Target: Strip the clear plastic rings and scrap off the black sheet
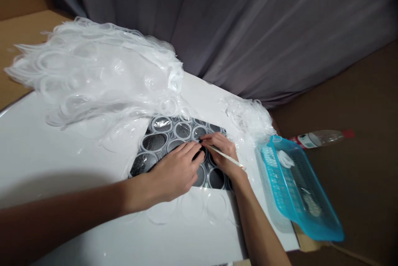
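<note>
The left hand [175,170] is lying palm down on a dark sheet [155,143] covered with round rings, its fingers stretched forward and close together, pressing the sheet against the white table [62,150]. The right hand [220,148] is sitting just to the right of it, nearly touching the left fingertips, and is pinching a thin pale stick [226,157] between thumb and fingers. The stick's far tip is meeting the sheet beside the left fingertips, and its near end is slanting out to the right past the wrist.

The dark sheet is lying in the middle of the table, partly buried under clear plastic film. A large heap of clear film with ring shapes [99,67] is piling up on the far left of the table, and a smaller heap [248,114] is sitting just right of the right hand. More loose clear rings [192,208] are lying on the table near the forearms.

A turquoise slotted basket [311,212] is hanging over the right edge of the table, holding a small white piece [285,159] at its far end. Beyond it, a clear bottle with a red cap [320,137] is lying on its side on the brown surface [357,183]; its label carries print too small to read. A grey curtain [248,21] is hanging along the far side. No other writing is showing.
</note>
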A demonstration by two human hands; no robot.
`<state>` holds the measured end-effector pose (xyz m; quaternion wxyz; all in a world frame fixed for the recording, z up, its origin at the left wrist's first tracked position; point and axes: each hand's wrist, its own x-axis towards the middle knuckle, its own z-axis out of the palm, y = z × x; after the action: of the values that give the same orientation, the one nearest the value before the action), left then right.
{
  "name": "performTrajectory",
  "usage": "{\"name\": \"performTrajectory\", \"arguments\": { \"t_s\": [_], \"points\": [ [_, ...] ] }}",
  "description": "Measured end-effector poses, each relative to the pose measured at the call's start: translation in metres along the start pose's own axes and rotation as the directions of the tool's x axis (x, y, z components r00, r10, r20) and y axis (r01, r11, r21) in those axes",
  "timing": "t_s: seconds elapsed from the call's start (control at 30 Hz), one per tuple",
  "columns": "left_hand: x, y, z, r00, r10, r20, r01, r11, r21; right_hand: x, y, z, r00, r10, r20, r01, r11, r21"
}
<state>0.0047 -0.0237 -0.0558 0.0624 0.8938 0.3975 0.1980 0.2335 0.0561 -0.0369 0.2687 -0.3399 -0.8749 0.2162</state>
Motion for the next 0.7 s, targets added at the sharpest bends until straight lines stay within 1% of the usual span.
{"name": "performTrajectory", "arguments": {
  "t_s": [0.07,0.13,0.2,0.27,0.33,0.43,0.47,0.5,0.53,0.6,0.67,0.7],
  "points": [
    [0.0,0.0,-0.001,1.0,0.006,0.002,-0.006,1.0,-0.006,0.001,0.002,0.002,1.0,-0.01,-0.016,0.009,0.999,-0.045],
    [0.0,0.001,-0.002,1.0,0.009,0.003,-0.009,1.0,-0.007,0.005,0.007,0.001,0.997,-0.032,-0.077,0.023,0.993,-0.118],
    [-0.001,0.001,-0.003,1.0,0.008,0.002,-0.008,1.0,-0.002,0.013,0.013,-0.003,0.983,-0.064,-0.172,0.023,0.973,-0.231],
    [-0.001,0.002,-0.004,1.0,0.011,0.005,-0.011,1.0,0.004,0.024,0.02,-0.012,0.954,-0.09,-0.286,-0.014,0.939,-0.343],
    [-0.002,0.002,-0.004,1.0,0.019,0.015,-0.019,1.0,0.014,0.036,0.026,-0.024,0.901,-0.097,-0.423,-0.094,0.909,-0.407],
    [-0.003,0.001,-0.003,0.999,0.04,0.019,-0.041,0.998,0.052,0.048,0.03,-0.045,0.767,-0.089,-0.636,-0.228,0.888,-0.399],
    [-0.004,0.0,-0.002,0.999,0.049,0.019,-0.05,0.997,0.066,0.048,0.031,-0.052,0.729,-0.081,-0.68,-0.262,0.884,-0.387],
    [-0.005,0.0,-0.001,0.998,0.057,0.018,-0.058,0.995,0.076,0.047,0.033,-0.059,0.705,-0.074,-0.705,-0.291,0.877,-0.383],
    [-0.005,-0.001,0.0,0.998,0.064,0.017,-0.065,0.994,0.084,0.044,0.034,-0.066,0.698,-0.064,-0.714,-0.318,0.864,-0.389],
    [-0.007,0.0,0.001,0.997,0.072,0.008,-0.073,0.993,0.097,0.034,0.039,-0.079,0.706,-0.042,-0.707,-0.382,0.818,-0.43],
    [-0.007,0.001,0.001,0.997,0.079,-0.007,-0.078,0.99,0.119,0.021,0.046,-0.088,0.739,0.006,-0.674,-0.452,0.746,-0.489],
    [-0.007,0.002,0.0,0.996,0.084,-0.014,-0.082,0.987,0.138,0.015,0.049,-0.091,0.77,0.048,-0.636,-0.476,0.706,-0.524]
  ]
}}
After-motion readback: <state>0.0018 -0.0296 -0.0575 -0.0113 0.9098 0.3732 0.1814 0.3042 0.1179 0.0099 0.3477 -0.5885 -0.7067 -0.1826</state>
